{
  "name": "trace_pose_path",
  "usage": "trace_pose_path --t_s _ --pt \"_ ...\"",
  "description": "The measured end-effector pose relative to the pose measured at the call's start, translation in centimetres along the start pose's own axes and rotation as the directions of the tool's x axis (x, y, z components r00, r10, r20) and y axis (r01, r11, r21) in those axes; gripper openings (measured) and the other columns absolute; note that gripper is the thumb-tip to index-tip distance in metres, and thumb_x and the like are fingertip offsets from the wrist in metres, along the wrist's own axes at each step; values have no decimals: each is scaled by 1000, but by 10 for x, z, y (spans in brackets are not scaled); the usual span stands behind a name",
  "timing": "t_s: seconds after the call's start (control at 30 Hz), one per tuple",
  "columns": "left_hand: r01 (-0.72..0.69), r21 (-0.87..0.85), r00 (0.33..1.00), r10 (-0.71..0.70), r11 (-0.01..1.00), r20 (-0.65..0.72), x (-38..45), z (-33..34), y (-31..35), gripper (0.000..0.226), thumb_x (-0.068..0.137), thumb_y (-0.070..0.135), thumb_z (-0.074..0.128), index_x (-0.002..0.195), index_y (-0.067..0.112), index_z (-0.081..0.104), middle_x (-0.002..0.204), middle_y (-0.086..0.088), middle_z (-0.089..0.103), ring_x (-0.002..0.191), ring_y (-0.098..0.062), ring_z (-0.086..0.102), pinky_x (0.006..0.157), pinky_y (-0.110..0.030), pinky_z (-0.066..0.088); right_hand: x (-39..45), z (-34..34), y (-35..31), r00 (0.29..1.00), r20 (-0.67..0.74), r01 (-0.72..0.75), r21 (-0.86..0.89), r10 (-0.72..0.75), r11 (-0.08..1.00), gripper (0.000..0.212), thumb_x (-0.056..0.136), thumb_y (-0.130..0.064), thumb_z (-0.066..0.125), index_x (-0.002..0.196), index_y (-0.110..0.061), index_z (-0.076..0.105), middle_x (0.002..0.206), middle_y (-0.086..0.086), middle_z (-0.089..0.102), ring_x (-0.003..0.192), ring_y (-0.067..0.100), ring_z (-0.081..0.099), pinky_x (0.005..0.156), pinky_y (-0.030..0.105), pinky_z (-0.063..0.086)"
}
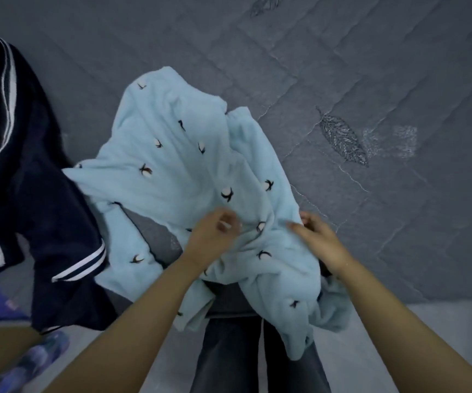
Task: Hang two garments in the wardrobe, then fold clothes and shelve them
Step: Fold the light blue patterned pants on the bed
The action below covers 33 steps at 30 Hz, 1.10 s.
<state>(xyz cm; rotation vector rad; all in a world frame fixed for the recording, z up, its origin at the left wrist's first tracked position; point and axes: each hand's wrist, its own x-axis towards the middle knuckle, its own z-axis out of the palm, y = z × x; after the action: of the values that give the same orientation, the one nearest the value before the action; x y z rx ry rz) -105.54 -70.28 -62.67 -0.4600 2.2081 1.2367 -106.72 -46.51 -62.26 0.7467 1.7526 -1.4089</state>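
While rumpled on the grey quilted bed [342, 66], pale blue fleece garment [178, 154] mid-fold: left hand [215, 236] and right hand [318, 239] apart, fingers curled into cloth; next, probably smoothing flat.

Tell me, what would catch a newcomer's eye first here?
A rumpled pale blue garment with small dark motifs fills the middle of the grey quilted bed, spilling over its near edge. Both hands, left hand and right hand, work its fabric. A navy white-striped garment lies to the left.

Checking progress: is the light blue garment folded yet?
Not folded. The light blue garment lies rumpled on the bed, one end hanging over the edge.
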Motion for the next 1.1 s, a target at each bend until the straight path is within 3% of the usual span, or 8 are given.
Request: trace_pose_path --t_s 0.1,0.2,0.33,0.5,0.7,0.8,0.97,1.1 --pt "-131 -69 939 102 989 -329 34 -42 21 13 89 23 65 102 25 60 101 7 63 80 2 56 69 -11 47 56 24 -45 985 -81 135 -168 -151 976 57 84 -41 72 130 -18 46 103 -3 58 91 12 59 73 20 48" --pt "-292 125 854 317 948 -412 82 -74 37 35 88 26 68 120 16 58 121 0 54 107 -9 52 92 -16 41 105 39 -77 962 -60 213 -449 -267 868 58 84 -46 71 122 -8 50 110 4 55 97 20 55 82 35 48" --pt "-307 322 912 373 896 -168 128 -68 50 28 87 25 71 110 9 68 147 -14 36 134 -31 41 113 -44 27 112 45 -71 945 -32 265 -505 -325 821 21 94 -34 59 93 -14 53 79 -2 56 74 18 54 54 23 36" --pt "-295 354 947 322 887 -18 124 -33 58 34 81 18 76 112 10 65 136 -14 39 135 -26 34 114 -36 20 43 0 -2 845 -362 302 -287 -395 909 14 88 -19 57 77 -22 49 63 -11 49 54 0 44 49 21 35" --pt "-316 524 932 155 791 328 79 23 56 31 91 21 62 121 18 59 126 -7 50 115 -26 50 101 -38 38 -45 -49 90 837 -544 24 -86 -67 996 27 93 -14 60 70 -18 47 63 -3 51 62 14 51 53 25 36" --pt "-373 778 927 238 506 290 71 45 73 24 92 26 53 115 25 58 121 1 53 107 -20 53 92 -33 31 -50 -48 97 879 -477 -66 -129 -4 989 18 89 -14 67 85 -17 49 74 -6 56 73 21 56 52 19 36" --pt "-523 701 820 511 484 259 110 49 115 27 94 25 55 120 19 60 123 -3 56 116 -25 50 94 -39 32 -16 -54 53 912 -374 180 3 -165 984 71 83 -5 72 143 -10 35 132 -2 45 118 10 47 97 19 41" --pt "-589 708 804 192 390 563 147 52 124 31 100 30 46 128 20 54 133 -5 52 124 -25 44 102 -36 34 22 -54 16 937 -323 139 -14 -135 990 70 88 -25 70 147 -14 33 125 -7 45 116 9 46 99 25 39"
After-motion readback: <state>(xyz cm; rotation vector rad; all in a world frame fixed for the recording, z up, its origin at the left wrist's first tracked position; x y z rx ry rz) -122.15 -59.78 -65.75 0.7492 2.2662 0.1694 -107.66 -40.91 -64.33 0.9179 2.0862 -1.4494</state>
